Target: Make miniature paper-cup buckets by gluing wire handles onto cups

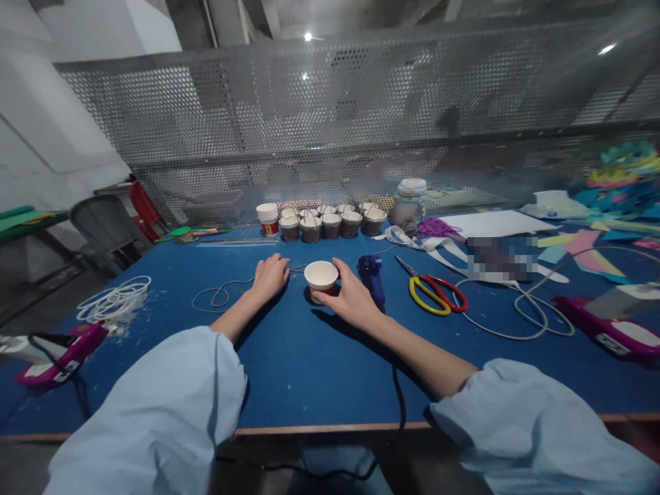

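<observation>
A small paper cup [320, 276], white inside with some red on its outside, stands upright in front of me. My right hand [352, 295] is closed around its right side, thumb in front and fingers behind. To the cup's left, my left hand [271, 276] lies low on the table with its fingers stretched forward, over a thin grey cord [219, 292]. It is apart from the cup. A blue glue gun [372, 278] sits just right of my right hand. Beyond it lie scissors [436, 292] with one yellow and one red handle.
Several dark-wrapped cups [331, 225] with thin handles stand at the back, beside stacked paper cups [267, 218]. A jar [410, 201], purple yarn [437, 227] and white ribbon [443, 249] are at back right. Magenta power strips [67, 357] flank both sides; a coiled white cord [113, 299] lies left.
</observation>
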A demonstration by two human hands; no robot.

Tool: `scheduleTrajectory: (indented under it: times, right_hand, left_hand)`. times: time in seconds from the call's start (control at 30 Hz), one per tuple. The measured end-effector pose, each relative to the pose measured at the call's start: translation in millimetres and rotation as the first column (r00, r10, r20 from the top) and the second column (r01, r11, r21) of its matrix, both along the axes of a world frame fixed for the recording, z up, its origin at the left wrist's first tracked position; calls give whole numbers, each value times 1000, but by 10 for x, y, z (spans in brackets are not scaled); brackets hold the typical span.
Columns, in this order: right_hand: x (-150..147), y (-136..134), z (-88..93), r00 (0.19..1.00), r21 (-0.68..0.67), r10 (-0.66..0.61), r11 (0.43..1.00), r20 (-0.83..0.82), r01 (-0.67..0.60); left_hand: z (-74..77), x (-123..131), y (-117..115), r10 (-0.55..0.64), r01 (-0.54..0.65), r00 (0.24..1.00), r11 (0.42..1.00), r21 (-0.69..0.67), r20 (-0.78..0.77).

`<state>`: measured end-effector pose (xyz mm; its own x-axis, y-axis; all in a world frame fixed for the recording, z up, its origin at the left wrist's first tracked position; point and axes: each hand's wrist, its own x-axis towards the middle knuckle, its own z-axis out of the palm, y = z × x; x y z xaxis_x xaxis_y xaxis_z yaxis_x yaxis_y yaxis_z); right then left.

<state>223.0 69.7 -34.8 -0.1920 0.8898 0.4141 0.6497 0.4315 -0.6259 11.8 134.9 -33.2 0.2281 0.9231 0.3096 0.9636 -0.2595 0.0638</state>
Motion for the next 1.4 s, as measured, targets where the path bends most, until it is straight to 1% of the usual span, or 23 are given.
scheduleTrajectory:
  times: [0.13, 0.23, 0.3, 0.37, 0.43, 0.5, 0.53, 0.57, 0.6, 0.63, 0.67, 0.73, 0.8, 0.83, 0.9, 0.97, 1.03, 1.13, 1.2, 1.23, 1.3, 1.37, 1.4]
  right_hand:
    - [-1, -22, 4, 1000, 6, 15, 1000, 22, -15]
    - [-4, -14, -10, 999, 0, 26, 1000, 24, -26]
    - [-1, -12, 0, 1000, 15, 21, 1000, 6, -21]
    - [4, -36, 44, 998, 84, 14, 996, -60, -9]
    - [0, -106, 117, 986, 217, 53, 976, -157, -18]
    - [-30, -232, 194, 962, 349, 165, 933, -216, -82]
    - [-60, -310, 224, 945, 382, 240, 913, -224, -141]
    - [-99, -392, 243, 921, 376, 314, 902, -231, -214]
    - [-145, -470, 250, 889, 330, 381, 898, -253, -291]
    - [-193, -538, 248, 853, 253, 429, 897, -296, -363]
    - [-238, -591, 239, 820, 157, 451, 892, -353, -423]
    - [-297, -637, 219, 774, -51, 416, 866, -477, -497]
    - [-300, -610, 221, 776, -211, 341, 833, -531, -511]
    - [-282, -577, 235, 791, -262, 316, 824, -525, -503]
    - [-223, -500, 285, 829, -307, 303, 824, -470, -476]
    - [-144, -436, 355, 858, -326, 347, 817, -379, -475]
    - [-39, -400, 436, 866, -345, 413, 799, -281, -493]
    - [220, -384, 576, 836, -379, 547, 764, -47, -522]
    - [454, -388, 683, 759, -443, 629, 736, 168, -512]
    - [571, -392, 738, 741, -467, 624, 747, 249, -472]
    - [749, -407, 846, 765, -451, 553, 804, 329, -388]
    - [794, -430, 920, 834, -374, 473, 856, 284, -358]
    - [757, -446, 930, 870, -325, 446, 871, 210, -368]
  left_hand:
    - [-37, 36, 96, 1, -1, 1000, 1000, -16, 21]
    - [-8, -5, 48, 26, -27, 997, 1000, 17, 67]
    - [62, -65, -31, 41, -46, 993, 998, 47, 113]
    - [164, -135, -157, 44, -56, 986, 996, 72, 161]
    - [278, -185, -340, 19, -35, 980, 996, 77, 198]
    - [387, -189, -575, -51, 43, 975, 998, 43, 218]
    - [433, -170, -701, -98, 96, 969, 995, 18, 226]
    - [473, -140, -824, -158, 166, 956, 986, -9, 247]
    - [506, -101, -938, -243, 267, 915, 963, -29, 323]
    - [532, -58, -1036, -304, 342, 877, 939, -39, 372]
    - [550, -17, -1114, -344, 389, 852, 920, -38, 394]
    - [566, 42, -1198, -378, 430, 820, 903, -26, 431]
    - [556, 54, -1197, -364, 421, 806, 907, -20, 467]
    - [544, 43, -1177, -341, 406, 801, 914, -27, 492]
    - [515, 0, -1124, -270, 370, 790, 926, -77, 550]
    - [489, -45, -1083, -187, 346, 771, 925, -155, 609]
    - [473, -70, -1065, -122, 338, 746, 917, -214, 655]
    - [457, -84, -1055, -72, 329, 710, 913, -240, 700]
    - [446, -97, -1038, -50, 302, 706, 924, -236, 706]
    - [441, -105, -1027, -44, 275, 714, 935, -222, 699]
    - [438, -112, -1012, -46, 210, 747, 963, -169, 663]
    - [446, -82, -1028, -91, 200, 791, 973, -115, 605]
    - [454, -47, -1053, -137, 229, 809, 969, -93, 571]
